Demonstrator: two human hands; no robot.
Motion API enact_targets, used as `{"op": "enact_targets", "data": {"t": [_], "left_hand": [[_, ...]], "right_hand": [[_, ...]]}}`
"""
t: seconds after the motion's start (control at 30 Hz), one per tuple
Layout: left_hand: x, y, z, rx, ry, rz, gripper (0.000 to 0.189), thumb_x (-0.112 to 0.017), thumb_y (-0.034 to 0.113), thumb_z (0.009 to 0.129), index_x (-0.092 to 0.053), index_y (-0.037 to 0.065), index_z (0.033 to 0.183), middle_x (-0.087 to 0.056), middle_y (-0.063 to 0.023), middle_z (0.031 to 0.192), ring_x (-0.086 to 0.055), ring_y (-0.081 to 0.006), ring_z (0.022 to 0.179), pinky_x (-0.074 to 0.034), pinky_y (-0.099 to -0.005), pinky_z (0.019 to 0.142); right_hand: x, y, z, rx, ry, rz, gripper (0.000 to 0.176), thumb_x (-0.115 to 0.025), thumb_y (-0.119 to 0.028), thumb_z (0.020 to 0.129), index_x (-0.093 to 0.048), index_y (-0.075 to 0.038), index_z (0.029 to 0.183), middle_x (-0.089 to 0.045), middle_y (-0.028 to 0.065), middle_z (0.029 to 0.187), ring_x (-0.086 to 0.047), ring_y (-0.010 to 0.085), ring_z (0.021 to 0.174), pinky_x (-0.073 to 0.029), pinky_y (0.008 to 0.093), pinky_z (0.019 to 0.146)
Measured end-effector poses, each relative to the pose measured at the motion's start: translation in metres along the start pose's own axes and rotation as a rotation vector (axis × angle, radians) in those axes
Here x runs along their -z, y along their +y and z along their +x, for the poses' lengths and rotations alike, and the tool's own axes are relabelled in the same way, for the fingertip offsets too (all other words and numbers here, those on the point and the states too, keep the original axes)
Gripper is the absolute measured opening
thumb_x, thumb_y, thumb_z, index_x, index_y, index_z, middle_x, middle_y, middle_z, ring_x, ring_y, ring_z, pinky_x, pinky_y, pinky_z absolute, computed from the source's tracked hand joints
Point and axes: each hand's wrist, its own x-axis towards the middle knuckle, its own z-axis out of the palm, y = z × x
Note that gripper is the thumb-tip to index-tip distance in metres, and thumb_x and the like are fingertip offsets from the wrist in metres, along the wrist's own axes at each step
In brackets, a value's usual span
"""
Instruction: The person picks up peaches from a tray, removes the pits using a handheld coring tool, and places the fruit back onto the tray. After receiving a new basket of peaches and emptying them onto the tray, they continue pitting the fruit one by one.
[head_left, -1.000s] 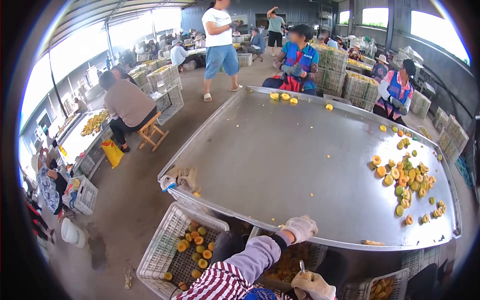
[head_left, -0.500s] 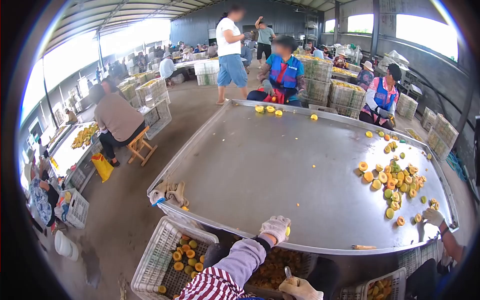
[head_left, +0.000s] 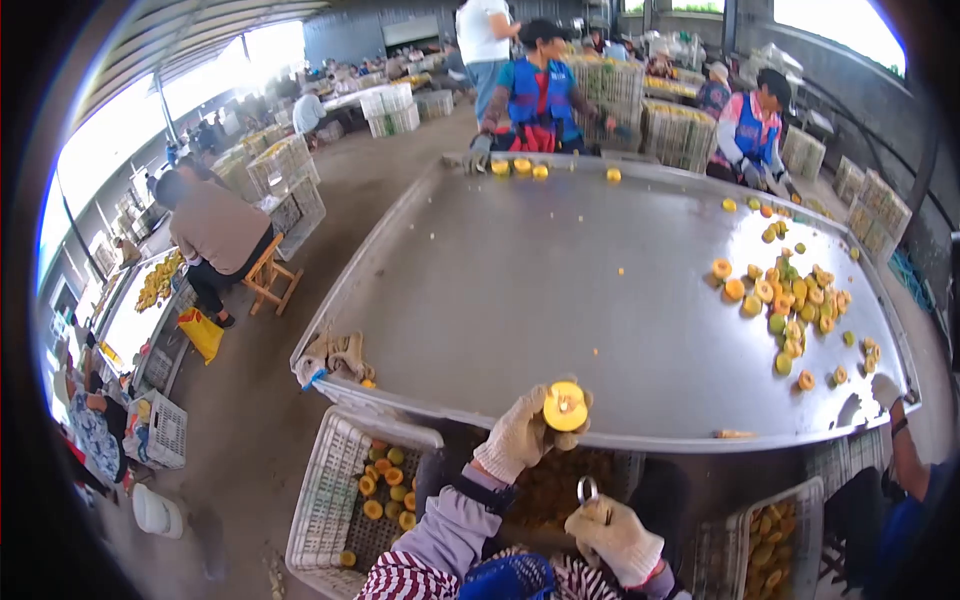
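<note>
My left hand [head_left: 530, 428], in a knitted work glove, is closed round a yellow peach half [head_left: 566, 406], its cut face turned up toward me at the front edge of the metal table [head_left: 500, 290]. Lower and to the right, my gloved right hand [head_left: 616, 537] grips a pitting tool; its metal loop [head_left: 587, 489] sticks up above the fist, while the handle is hidden. Between my legs a crate of brownish scraps [head_left: 560, 500] shows partly. On my left stands a white plastic crate [head_left: 320, 500] with several peach halves [head_left: 372, 492] inside.
A heap of cut fruit [head_left: 795, 300] lies on the table's right side. Crumpled gloves [head_left: 338, 355] rest at its left corner. Co-workers sit at the far edge, and a gloved co-worker's hand [head_left: 885, 390] is at the right. Another crate of fruit [head_left: 770, 545] stands right of me.
My left hand has turned the peach half so its cut face shows. My right hand has risen with the tool, whose loop is now visible. The camera view has tilted downward.
</note>
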Motion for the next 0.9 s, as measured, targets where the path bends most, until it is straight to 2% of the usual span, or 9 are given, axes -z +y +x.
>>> {"op": "enact_targets", "data": {"t": [0.07,0.13,0.17,0.23,0.33,0.67,0.7,0.77,0.9], "left_hand": [[-0.009,-0.002,-0.013,0.033,-0.04,-0.036,0.064,-0.06,0.055,0.095,-0.053,0.007,0.136,-0.065,-0.0229,0.117,-0.068,-0.0297,0.087,-0.057,-0.0338,0.064],[-0.028,0.001,-0.026,0.038,-0.027,0.086,0.069,-0.054,0.06,0.096,-0.053,0.005,0.136,-0.066,-0.0229,0.115,-0.069,-0.0295,0.088,-0.058,-0.0359,0.066],[-0.033,0.0,-0.031,0.063,-0.017,0.076,0.069,-0.054,0.06,0.096,-0.053,0.005,0.136,-0.066,-0.0229,0.115,-0.069,-0.0295,0.088,-0.058,-0.0359,0.066],[-0.042,-0.001,-0.038,-0.038,-0.007,0.24,0.067,-0.045,0.057,0.102,-0.053,0.0,0.137,-0.065,-0.0214,0.121,-0.068,-0.0277,0.104,-0.06,-0.0353,0.083],[-0.056,0.0,-0.045,-0.093,-0.022,0.344,0.069,-0.044,0.057,0.103,-0.054,-0.003,0.135,-0.066,-0.021,0.12,-0.067,-0.0265,0.108,-0.056,-0.0351,0.094],[-0.071,-0.02,-0.059,-0.166,0.024,0.271,0.054,-0.057,0.047,0.101,-0.049,0.007,0.137,-0.057,-0.0179,0.136,-0.059,-0.0279,0.123,-0.053,-0.0382,0.101],[-0.076,-0.022,-0.06,-0.164,0.049,0.229,0.05,-0.06,0.043,0.1,-0.05,0.008,0.135,-0.056,-0.0173,0.137,-0.059,-0.0281,0.123,-0.052,-0.0391,0.102],[-0.083,-0.025,-0.062,-0.157,0.075,0.189,0.047,-0.063,0.039,0.099,-0.051,0.009,0.134,-0.056,-0.0168,0.138,-0.059,-0.0284,0.122,-0.051,-0.0401,0.102],[-0.092,-0.033,-0.066,-0.226,0.075,0.248,0.048,-0.062,0.041,0.099,-0.051,0.01,0.134,-0.054,-0.0169,0.141,-0.061,-0.029,0.12,-0.052,-0.0415,0.1]], "right_hand": [[-0.006,-0.014,0.0,-0.047,0.068,-0.056,0.019,-0.07,-0.015,0.09,-0.058,-0.002,0.095,-0.056,0.0015,0.062,-0.05,0.0096,0.048,-0.041,0.0247,0.045],[-0.004,-0.007,0.004,0.135,0.115,-0.196,0.02,-0.07,-0.017,0.09,-0.058,-0.002,0.095,-0.055,0.0004,0.062,-0.049,0.0083,0.048,-0.041,0.0242,0.045],[-0.003,-0.007,0.004,0.179,0.194,-0.353,0.03,-0.074,-0.029,0.086,-0.064,-0.004,0.097,-0.062,0.0091,0.067,-0.06,0.0199,0.055,-0.051,0.0339,0.059],[-0.01,-0.016,-0.001,0.246,0.272,-0.444,0.029,-0.075,-0.029,0.085,-0.064,-0.004,0.095,-0.06,0.0103,0.062,-0.06,0.025,0.053,-0.05,0.0343,0.056],[-0.012,-0.02,-0.003,0.303,0.318,-0.498,0.028,-0.074,-0.028,0.085,-0.063,-0.003,0.092,-0.059,0.0105,0.061,-0.062,0.0269,0.054,-0.05,0.0354,0.055],[-0.013,-0.028,-0.012,0.299,0.35,-0.484,0.026,-0.074,-0.026,0.086,-0.062,-0.002,0.091,-0.062,0.0116,0.064,-0.065,0.0306,0.057,-0.051,0.0358,0.055],[-0.012,-0.026,-0.012,0.297,0.351,-0.481,0.026,-0.074,-0.026,0.086,-0.062,-0.002,0.091,-0.062,0.0116,0.064,-0.065,0.0306,0.057,-0.051,0.0358,0.055],[-0.011,-0.021,-0.01,0.433,0.364,-0.506,0.028,-0.07,-0.026,0.087,-0.06,-0.001,0.091,-0.059,0.0068,0.063,-0.058,0.0132,0.055,-0.05,0.0324,0.055],[-0.011,-0.021,-0.011,0.435,0.361,-0.448,0.027,-0.072,-0.024,0.087,-0.061,0.0,0.093,-0.062,0.0083,0.067,-0.06,0.0146,0.059,-0.051,0.0336,0.058]]}}
